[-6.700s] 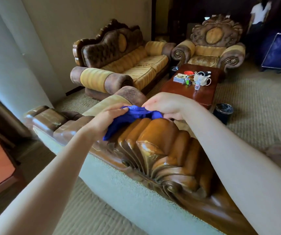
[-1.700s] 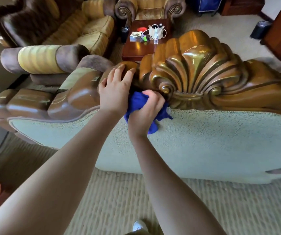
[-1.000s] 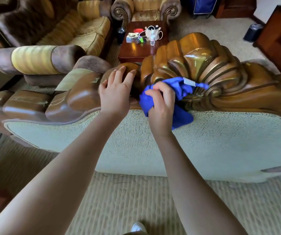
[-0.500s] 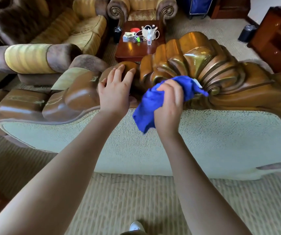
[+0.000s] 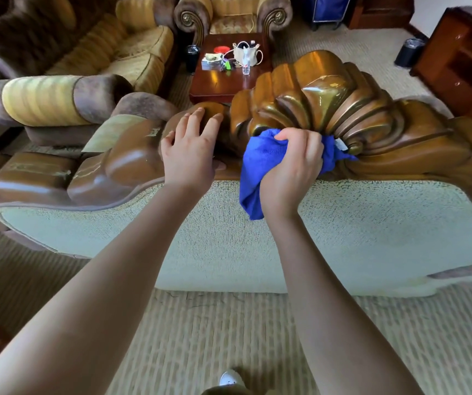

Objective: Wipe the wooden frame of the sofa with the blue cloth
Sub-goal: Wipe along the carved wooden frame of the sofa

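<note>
I stand behind the sofa and look down on its carved wooden frame (image 5: 323, 98), a glossy brown shell crest above the pale fabric back (image 5: 343, 229). My right hand (image 5: 291, 163) is bunched around the blue cloth (image 5: 257, 166) and presses it against the lower left part of the shell carving; a tail of cloth hangs down over the fabric. My left hand (image 5: 192, 149) lies flat on the wood just left of the crest, fingers spread, holding nothing.
Beyond the sofa are a dark coffee table (image 5: 223, 78) with small items, a long sofa (image 5: 92, 52) at left and an armchair (image 5: 232, 15) at the far end. A wooden cabinet (image 5: 463, 58) and a black bin (image 5: 408, 52) are at right. Carpet (image 5: 243, 337) underfoot.
My right hand has slid the cloth down and slightly right across the lower shell carving, bunching it tighter. My left hand has stayed planted on the wood.
</note>
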Available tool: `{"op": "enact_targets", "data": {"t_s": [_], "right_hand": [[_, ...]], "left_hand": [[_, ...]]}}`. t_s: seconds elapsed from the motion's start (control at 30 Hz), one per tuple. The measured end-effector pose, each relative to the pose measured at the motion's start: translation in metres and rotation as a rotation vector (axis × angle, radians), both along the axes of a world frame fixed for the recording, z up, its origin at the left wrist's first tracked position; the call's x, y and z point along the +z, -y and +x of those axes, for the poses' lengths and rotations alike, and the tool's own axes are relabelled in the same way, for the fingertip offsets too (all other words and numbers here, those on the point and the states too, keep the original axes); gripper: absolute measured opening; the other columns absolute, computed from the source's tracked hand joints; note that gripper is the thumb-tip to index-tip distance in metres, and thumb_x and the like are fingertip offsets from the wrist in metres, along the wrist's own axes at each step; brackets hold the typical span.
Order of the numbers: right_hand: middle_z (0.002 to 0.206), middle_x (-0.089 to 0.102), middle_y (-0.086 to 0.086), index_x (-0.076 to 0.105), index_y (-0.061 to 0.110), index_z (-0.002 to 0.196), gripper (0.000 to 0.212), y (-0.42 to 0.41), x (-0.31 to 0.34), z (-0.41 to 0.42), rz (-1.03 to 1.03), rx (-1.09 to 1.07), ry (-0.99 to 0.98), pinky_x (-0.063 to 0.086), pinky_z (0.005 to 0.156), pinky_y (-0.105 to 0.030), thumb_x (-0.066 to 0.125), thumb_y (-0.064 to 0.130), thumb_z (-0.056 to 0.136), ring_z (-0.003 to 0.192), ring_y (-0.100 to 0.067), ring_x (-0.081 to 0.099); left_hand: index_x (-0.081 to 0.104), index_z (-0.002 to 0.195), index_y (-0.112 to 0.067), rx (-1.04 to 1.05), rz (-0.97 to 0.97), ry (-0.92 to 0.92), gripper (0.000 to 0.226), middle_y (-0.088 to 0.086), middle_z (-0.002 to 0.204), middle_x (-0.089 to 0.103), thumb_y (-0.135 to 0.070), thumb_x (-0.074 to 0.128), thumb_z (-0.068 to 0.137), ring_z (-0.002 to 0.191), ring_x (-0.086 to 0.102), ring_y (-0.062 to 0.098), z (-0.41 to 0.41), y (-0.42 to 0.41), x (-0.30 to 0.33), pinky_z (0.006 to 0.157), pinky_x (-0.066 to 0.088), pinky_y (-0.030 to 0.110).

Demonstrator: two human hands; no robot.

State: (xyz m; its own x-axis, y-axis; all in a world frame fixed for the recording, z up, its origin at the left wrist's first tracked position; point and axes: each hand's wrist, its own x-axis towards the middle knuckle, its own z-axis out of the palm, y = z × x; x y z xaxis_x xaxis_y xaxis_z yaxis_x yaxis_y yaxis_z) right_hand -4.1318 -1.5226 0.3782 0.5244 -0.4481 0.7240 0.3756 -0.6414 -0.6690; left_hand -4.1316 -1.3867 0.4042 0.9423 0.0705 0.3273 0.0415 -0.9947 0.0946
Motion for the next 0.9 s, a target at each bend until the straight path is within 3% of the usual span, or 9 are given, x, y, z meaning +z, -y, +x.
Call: {"op": "enact_targets", "data": {"t_s": [0.2,0.3,0.43,0.53,0.7,0.8,0.9], "right_hand": [[0.084,0.056,-0.014,0.062,0.005,0.080,0.021,-0.029,0.011,0.007,0.127,-0.009,-0.064,0.035,0.067,-0.035,0.059,-0.012,0.069,0.075,-0.033,0.052],[0.087,0.052,-0.011,0.060,0.003,0.084,0.026,-0.019,0.004,0.006,0.108,0.071,-0.044,0.041,0.072,-0.037,0.049,-0.014,0.068,0.079,-0.031,0.050],[0.093,0.044,-0.003,0.058,0.000,0.088,0.023,-0.010,0.020,-0.003,0.300,0.093,0.043,0.038,0.084,-0.027,0.040,-0.001,0.074,0.088,-0.028,0.050],[0.097,0.055,-0.007,0.063,0.004,0.088,0.018,-0.014,0.038,0.002,0.074,0.182,0.089,0.040,0.082,-0.030,0.047,0.003,0.079,0.091,-0.026,0.051],[0.094,0.063,-0.006,0.066,0.016,0.084,0.015,-0.005,0.040,0.014,-0.396,-0.019,0.074,0.034,0.068,-0.033,0.055,0.008,0.078,0.088,-0.025,0.049],[0.091,0.062,-0.008,0.064,0.014,0.084,0.018,0.025,0.018,0.012,-0.453,-0.065,0.115,0.040,0.068,-0.037,0.053,0.001,0.077,0.085,-0.028,0.050],[0.088,0.060,-0.012,0.063,0.010,0.083,0.023,0.031,0.005,0.010,-0.328,-0.028,0.102,0.044,0.069,-0.042,0.049,-0.006,0.075,0.081,-0.029,0.049]], "left_hand": [[0.025,0.146,-0.029,0.021,-0.002,0.006,0.087,0.003,0.155,0.020,-0.029,0.076,0.076,0.143,0.019,0.024,0.001,0.002,-0.002,0.104,0.028,0.046],[0.026,0.146,-0.030,0.017,0.007,0.010,0.086,0.002,0.155,0.021,-0.031,0.076,0.075,0.142,0.020,0.023,0.000,0.002,-0.001,0.103,0.029,0.046],[0.028,0.144,-0.030,0.018,-0.007,-0.003,0.085,0.002,0.153,0.024,-0.031,0.076,0.074,0.140,0.022,0.023,0.001,0.002,0.003,0.102,0.030,0.048],[0.031,0.142,-0.028,-0.001,-0.004,-0.009,0.082,0.003,0.150,0.027,-0.030,0.077,0.073,0.137,0.025,0.026,0.002,0.004,0.006,0.100,0.032,0.050],[0.029,0.143,-0.030,-0.023,0.010,-0.003,0.083,0.001,0.149,0.028,-0.035,0.076,0.075,0.137,0.025,0.025,0.001,-0.003,0.004,0.098,0.033,0.051],[0.028,0.144,-0.031,-0.031,-0.008,-0.022,0.084,0.002,0.150,0.027,-0.034,0.076,0.074,0.138,0.023,0.025,0.000,-0.002,0.005,0.099,0.032,0.052],[0.034,0.139,-0.027,-0.010,-0.028,-0.029,0.080,0.004,0.146,0.029,-0.028,0.078,0.072,0.136,0.026,0.029,0.000,0.006,0.010,0.099,0.032,0.054]]}}
